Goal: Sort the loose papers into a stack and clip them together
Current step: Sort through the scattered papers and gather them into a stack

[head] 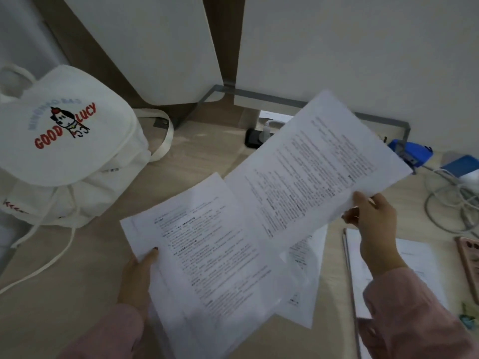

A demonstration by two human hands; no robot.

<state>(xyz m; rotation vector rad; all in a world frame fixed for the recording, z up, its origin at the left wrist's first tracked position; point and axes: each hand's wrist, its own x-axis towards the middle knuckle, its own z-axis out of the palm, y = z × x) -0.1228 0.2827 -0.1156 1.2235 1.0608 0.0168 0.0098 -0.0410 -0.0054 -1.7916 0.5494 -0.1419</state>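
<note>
Desk [77, 268]: pale wood-grain top, bounded at the back by white partition panels [363, 47] in a grey metal frame.

White canvas backpack [67, 141] stood at the desk's left, flap printed "GOOD LUCY" in red, drawstrings trailing toward the near edge.

Papers were in three places. A sheaf of printed sheets [212, 260], several layers showing at its left edge, was held up over the desk centre. A single printed sheet [311, 172] was held higher and to the right, tilted, its lower left corner overlapping the sheaf. More printed sheets [303, 281] lay flat on the desk beneath both, and another page [414, 260] lay flat further right.

Left hand [138, 278]: thumb pressed on top of the sheaf's left edge; fingers hidden underneath, gripping it. Pink sleeve.

Right hand [373, 218]: pinched the single sheet at its lower right edge, thumb on top, fingers behind.

White cables [445, 203] coiled at far right. A thin metal rod [350, 281] lay along the flat page's left edge. A blue stapler [412, 151] sat at the back right, just beyond the raised sheet's corner. A black socket block [254, 138] was partly hidden behind that sheet.
</note>
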